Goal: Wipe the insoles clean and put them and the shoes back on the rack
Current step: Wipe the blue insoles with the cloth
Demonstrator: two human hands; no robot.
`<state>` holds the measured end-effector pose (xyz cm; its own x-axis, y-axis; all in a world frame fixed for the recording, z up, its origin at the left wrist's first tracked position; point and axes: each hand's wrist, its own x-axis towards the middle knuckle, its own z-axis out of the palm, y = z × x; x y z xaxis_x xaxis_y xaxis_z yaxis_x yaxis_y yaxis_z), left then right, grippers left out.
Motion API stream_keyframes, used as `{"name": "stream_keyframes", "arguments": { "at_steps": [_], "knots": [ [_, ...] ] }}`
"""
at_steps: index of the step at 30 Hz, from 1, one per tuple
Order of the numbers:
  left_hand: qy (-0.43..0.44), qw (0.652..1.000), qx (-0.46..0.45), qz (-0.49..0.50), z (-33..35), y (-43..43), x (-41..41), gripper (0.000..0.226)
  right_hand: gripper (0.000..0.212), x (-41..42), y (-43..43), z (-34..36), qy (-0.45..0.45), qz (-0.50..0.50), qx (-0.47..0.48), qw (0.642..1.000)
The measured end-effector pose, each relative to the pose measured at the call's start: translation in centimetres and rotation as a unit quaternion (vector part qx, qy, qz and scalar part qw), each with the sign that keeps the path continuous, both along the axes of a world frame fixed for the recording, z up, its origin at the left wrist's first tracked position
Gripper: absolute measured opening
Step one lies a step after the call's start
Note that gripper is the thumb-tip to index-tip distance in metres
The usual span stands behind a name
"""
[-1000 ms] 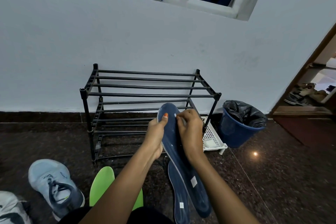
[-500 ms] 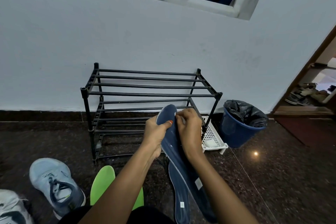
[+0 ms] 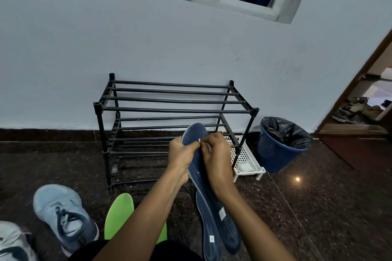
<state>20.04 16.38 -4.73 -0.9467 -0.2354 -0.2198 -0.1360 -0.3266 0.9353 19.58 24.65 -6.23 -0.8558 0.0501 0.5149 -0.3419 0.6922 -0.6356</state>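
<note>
- Dark speckled floor (image 3: 318,207), pale wall (image 3: 84,48); the black rack (image 3: 169,110) stands against it.
- Left hand (image 3: 181,153) and right hand (image 3: 216,157) both curl tightly round the toe end of a blue insole (image 3: 194,133), held up before the rack.
- Counted: a second blue insole (image 3: 210,246) below; a light-blue shoe (image 3: 63,214), a white shoe (image 3: 12,246) and a green insole (image 3: 118,214) on the floor.

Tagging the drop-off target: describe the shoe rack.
The shoe rack is black, apparently metal tubing: corner posts and three tiers of parallel bars. It stands upright on the dark floor by the pale wall. No shoes show on it. The left hand, right hand and blue insole hide part of its lower right.
</note>
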Motion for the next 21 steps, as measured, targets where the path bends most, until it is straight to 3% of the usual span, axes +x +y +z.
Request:
{"name": "stream_keyframes", "arguments": {
  "at_steps": [6, 14, 21],
  "knots": [
    [0.001, 1.000, -0.008, -0.007, 0.1, 0.3, 0.0, 0.021, 0.013, -0.6, 0.4, 0.9, 0.014, -0.028, -0.045, 0.998],
    [0.009, 1.000, -0.016, -0.008, -0.2, 0.1, -0.1, 0.021, 0.016, -1.8, 0.3, 0.8, 0.021, -0.047, -0.038, 0.998],
    [-0.002, 1.000, -0.009, 0.016, -0.5, -0.2, -0.4, 0.020, 0.013, 1.0, 0.0, -1.4, 0.022, 0.016, 0.011, 1.000]
  ]
}}
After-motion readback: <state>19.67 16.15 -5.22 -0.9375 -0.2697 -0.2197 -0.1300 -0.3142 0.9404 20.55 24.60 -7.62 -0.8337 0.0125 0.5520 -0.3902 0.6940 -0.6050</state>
